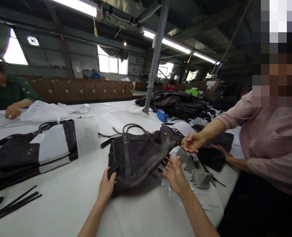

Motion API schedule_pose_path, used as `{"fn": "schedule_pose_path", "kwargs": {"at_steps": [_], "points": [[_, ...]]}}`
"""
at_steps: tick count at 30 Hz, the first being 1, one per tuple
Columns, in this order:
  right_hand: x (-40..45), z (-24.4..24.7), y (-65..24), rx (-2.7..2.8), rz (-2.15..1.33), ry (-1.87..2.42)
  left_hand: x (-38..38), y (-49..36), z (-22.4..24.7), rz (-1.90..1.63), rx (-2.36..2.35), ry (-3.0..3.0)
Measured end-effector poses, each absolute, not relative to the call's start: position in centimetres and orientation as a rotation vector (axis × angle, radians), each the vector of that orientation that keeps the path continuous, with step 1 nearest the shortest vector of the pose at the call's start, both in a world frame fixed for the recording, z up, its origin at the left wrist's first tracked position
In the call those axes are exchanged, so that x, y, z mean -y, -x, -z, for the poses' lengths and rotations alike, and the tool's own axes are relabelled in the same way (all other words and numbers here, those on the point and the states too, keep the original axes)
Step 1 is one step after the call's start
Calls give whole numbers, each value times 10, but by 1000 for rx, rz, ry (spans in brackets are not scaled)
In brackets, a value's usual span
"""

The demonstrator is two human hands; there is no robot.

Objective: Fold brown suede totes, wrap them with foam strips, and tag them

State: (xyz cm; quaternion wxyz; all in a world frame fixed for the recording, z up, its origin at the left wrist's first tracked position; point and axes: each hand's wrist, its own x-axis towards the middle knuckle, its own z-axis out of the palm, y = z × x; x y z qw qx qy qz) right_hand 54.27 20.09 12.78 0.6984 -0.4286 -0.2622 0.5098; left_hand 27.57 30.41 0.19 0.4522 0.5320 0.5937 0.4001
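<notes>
A dark grey fabric handbag (136, 154) with two thin handles and small brass-coloured fittings lies on the white table in front of me. My left hand (107, 184) grips its lower left corner, thumb on top. By its lower right side, my right hand (176, 176) is open, palm up with fingers spread; some fingertips reach close to the fabric, and I cannot tell whether they touch it. Just beyond, a co-worker's hand (192, 143) is at the bag's right corner.
Beside my right hand stands a grey tape dispenser (200, 172) among clear plastic and tags. A blue tape dispenser (162, 115) sits near the metal post (157, 56). Stacked bags (29, 148) and black straps (17, 204) lie left. A dark heap of bags (177, 103) is behind.
</notes>
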Motion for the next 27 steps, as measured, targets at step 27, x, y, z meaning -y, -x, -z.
{"fn": "schedule_pose_path", "kwargs": {"at_steps": [27], "points": [[-185, -139, -571, 581, -1126, 1065, -308, -274, 14, -807, -1563, -1390]]}}
